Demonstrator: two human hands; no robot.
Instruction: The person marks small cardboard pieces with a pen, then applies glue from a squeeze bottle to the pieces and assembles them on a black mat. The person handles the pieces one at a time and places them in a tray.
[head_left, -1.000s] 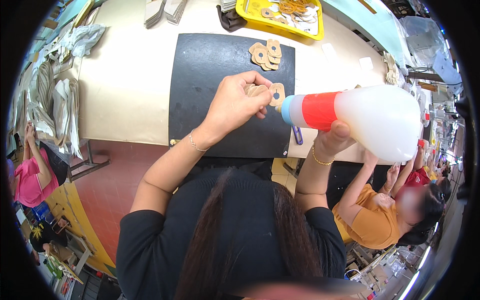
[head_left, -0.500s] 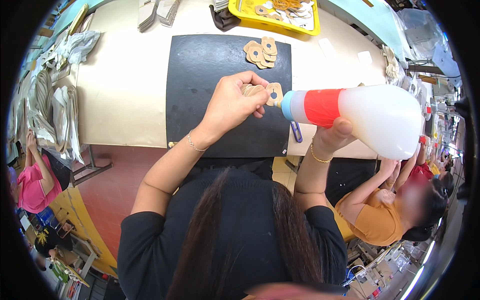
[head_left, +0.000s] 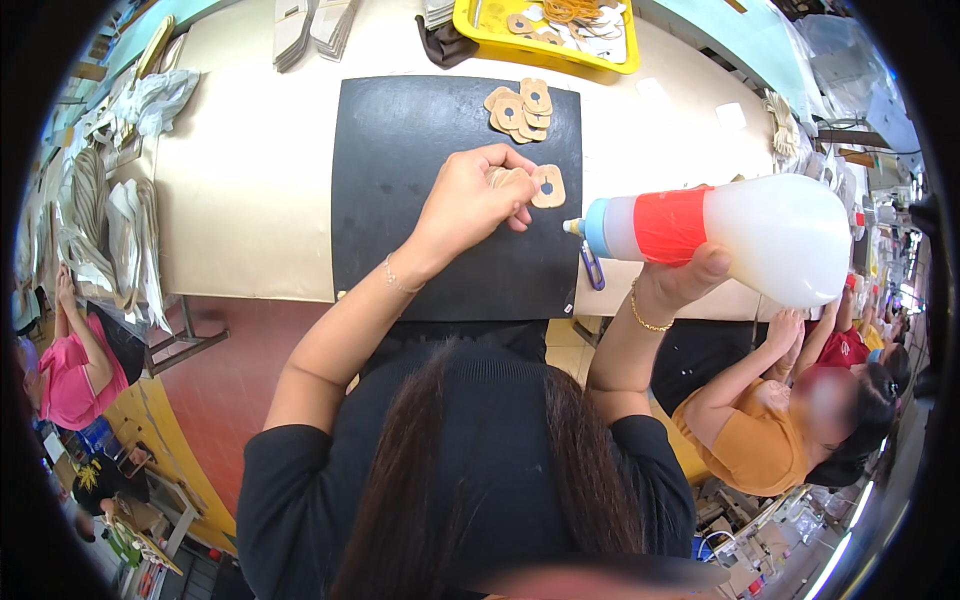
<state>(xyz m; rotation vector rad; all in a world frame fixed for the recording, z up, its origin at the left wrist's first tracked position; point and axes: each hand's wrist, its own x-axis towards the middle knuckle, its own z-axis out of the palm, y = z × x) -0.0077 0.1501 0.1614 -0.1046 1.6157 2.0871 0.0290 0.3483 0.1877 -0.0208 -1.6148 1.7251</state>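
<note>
My left hand (head_left: 480,198) is closed round a stack of tan leather-like tags (head_left: 503,177) above the black mat. One tan tag (head_left: 548,187) with a keyhole-shaped cutout sticks out at its fingertips. In my right hand (head_left: 688,282) is a white squeeze bottle (head_left: 775,235) with a red band and a blue cap, tipped on its side. Its nozzle (head_left: 573,227) points left, a little apart from the tag. Behind my left hand, a loose pile of similar tags (head_left: 522,112) lies on the mat.
The black mat (head_left: 400,130) covers part of the beige table (head_left: 240,200). A purple cutter (head_left: 592,268) lies by its right edge. At the back is a yellow tray (head_left: 550,55) of pieces. Cloth strips (head_left: 95,220) hang at left; a person in orange (head_left: 750,440) sits at right.
The bottle has drawn back to the right and slightly down, so its nozzle has come off the tag. My left hand stays nearly in place, still with the stack.
</note>
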